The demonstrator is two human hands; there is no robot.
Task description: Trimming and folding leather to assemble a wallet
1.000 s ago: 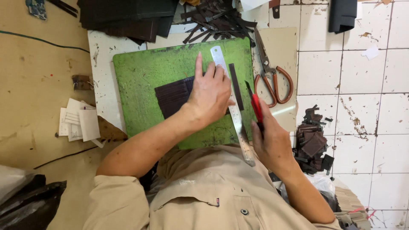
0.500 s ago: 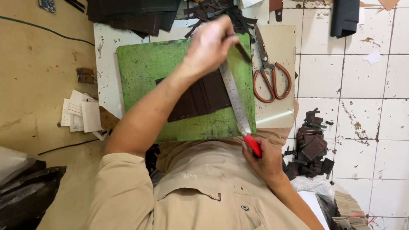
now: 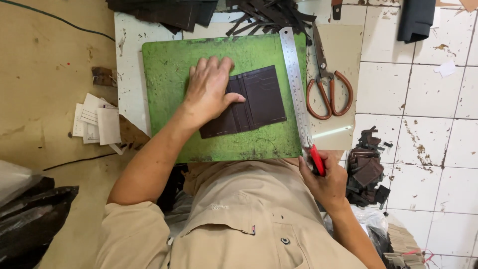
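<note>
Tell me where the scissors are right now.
In the head view, the scissors lie right of the green cutting mat, just beyond the steel ruler, handles toward the person.

The person wears a beige short-sleeved shirt (image 3: 234, 219) with a buttoned chest pocket, a dark button (image 3: 285, 240) and a small tag. Both forearms are bare; left hand (image 3: 209, 92) and right hand (image 3: 326, 182) wear no gloves.

Matt dark leather piece (image 3: 259, 99), scuffed green mat (image 3: 169, 69), shiny metal ruler (image 3: 294, 74)

Mat (image 3: 169, 99) bare left of the hand (image 3: 209, 92); ruler (image 3: 295, 84) and scissors (image 3: 326, 89) block the right (offcuts (image 3: 269, 12) crowd the top).
</note>
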